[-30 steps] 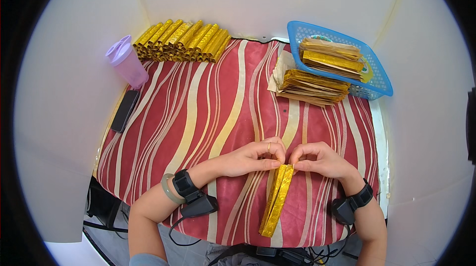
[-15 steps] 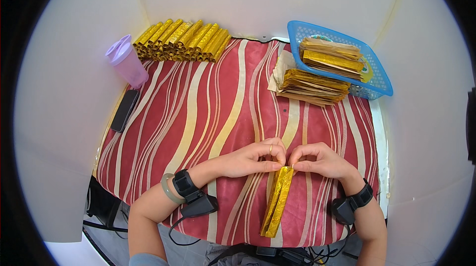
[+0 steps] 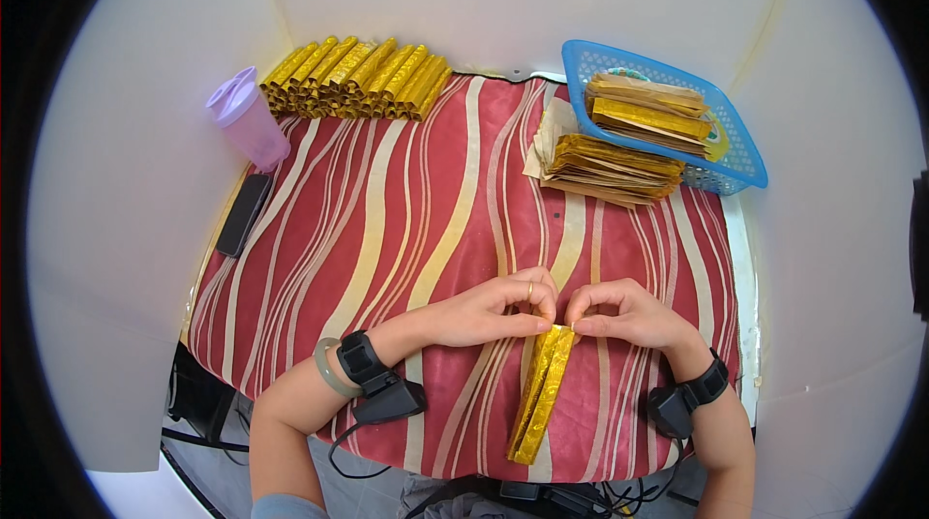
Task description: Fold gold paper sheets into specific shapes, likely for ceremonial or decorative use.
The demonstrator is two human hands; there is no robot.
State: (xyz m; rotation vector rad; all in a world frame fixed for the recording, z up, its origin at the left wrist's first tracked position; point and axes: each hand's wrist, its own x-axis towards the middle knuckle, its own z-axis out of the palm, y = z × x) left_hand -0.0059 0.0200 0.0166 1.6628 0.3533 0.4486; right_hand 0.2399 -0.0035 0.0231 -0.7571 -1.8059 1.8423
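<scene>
A long strip of folded gold foil paper [image 3: 540,398] lies lengthwise on the striped cloth, its near end close to the table's front edge. A groove runs down its middle. My left hand [image 3: 508,308] pinches the left corner of its far end between thumb and forefinger. At the right corner of that end, the thumb and fingertips of my right hand [image 3: 629,314] are pressed together on the paper. A ring is on a left finger, and black devices are strapped to both wrists.
Rolled gold paper pieces [image 3: 353,79] are piled at the back left. A purple lidded cup [image 3: 250,122] and a black phone [image 3: 244,215] sit along the left edge. At the back right, a blue basket [image 3: 740,147] holds paper stacks, with another gold paper stack [image 3: 610,169] beside it.
The far end of the folded gold paper has spread slightly wider between my fingertips. Both hands otherwise stay nearly in place.
</scene>
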